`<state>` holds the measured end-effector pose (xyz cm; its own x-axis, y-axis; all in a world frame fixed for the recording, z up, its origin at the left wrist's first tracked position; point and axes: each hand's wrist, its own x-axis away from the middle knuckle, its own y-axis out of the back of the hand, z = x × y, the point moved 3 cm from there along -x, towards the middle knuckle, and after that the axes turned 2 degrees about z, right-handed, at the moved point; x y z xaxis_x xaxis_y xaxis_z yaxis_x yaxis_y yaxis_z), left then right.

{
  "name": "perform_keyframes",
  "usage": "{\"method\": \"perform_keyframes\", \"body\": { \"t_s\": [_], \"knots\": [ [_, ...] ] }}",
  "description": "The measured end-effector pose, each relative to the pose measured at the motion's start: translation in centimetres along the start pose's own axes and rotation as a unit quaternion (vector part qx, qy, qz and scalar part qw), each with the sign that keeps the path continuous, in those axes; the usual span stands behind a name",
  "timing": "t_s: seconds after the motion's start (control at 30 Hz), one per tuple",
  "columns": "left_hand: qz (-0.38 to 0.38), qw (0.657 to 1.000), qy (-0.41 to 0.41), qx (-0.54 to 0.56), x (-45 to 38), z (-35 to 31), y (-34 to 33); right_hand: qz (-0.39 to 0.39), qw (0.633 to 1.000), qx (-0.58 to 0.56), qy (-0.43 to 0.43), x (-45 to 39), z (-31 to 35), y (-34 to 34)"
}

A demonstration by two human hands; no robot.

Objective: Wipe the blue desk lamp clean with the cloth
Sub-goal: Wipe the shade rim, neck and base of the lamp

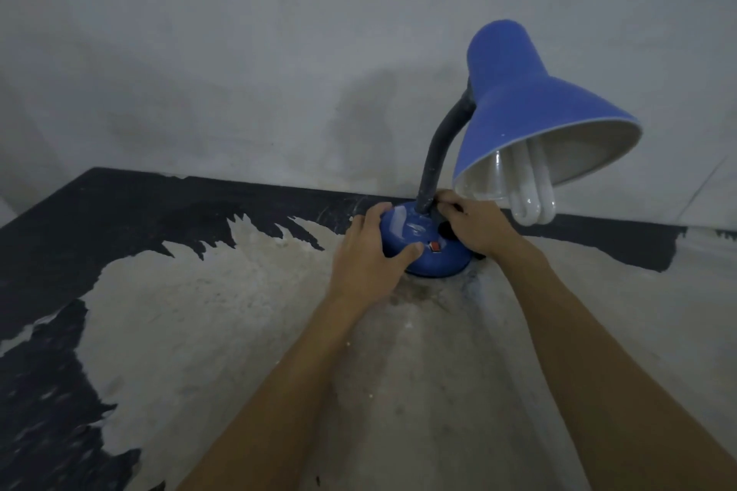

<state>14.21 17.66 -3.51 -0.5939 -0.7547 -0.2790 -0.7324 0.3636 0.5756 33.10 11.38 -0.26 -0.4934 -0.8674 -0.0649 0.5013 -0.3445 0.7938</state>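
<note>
blue desk lamp (514, 139) upright at back of worktop (223, 323), by wall | left hand (371, 251) grip curled round base's left side | right hand (474, 225) grip pinching dark cloth (446, 229) at neck foot, base's right side

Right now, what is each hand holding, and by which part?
The left hand grips the blue lamp's base by its left side. The right hand holds a dark cloth against the base beside the neck.

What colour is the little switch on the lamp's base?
Red, seen in the head view: the switch sits on the blue base.
</note>
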Motion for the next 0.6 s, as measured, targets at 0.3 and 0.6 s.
{"method": "perform_keyframes", "body": {
  "t_s": [0.3, 0.6],
  "knots": [
    [0.008, 1.000, 0.002, -0.002, 0.0, 0.1, 0.0, -0.080, 0.994, 0.004, 0.071, 3.3, -0.4, -0.3],
    [0.004, 1.000, -0.002, -0.014, 0.0, 0.1, 0.1, -0.103, 0.989, -0.061, 0.081, 7.4, 0.8, 0.6]
  ]
}}
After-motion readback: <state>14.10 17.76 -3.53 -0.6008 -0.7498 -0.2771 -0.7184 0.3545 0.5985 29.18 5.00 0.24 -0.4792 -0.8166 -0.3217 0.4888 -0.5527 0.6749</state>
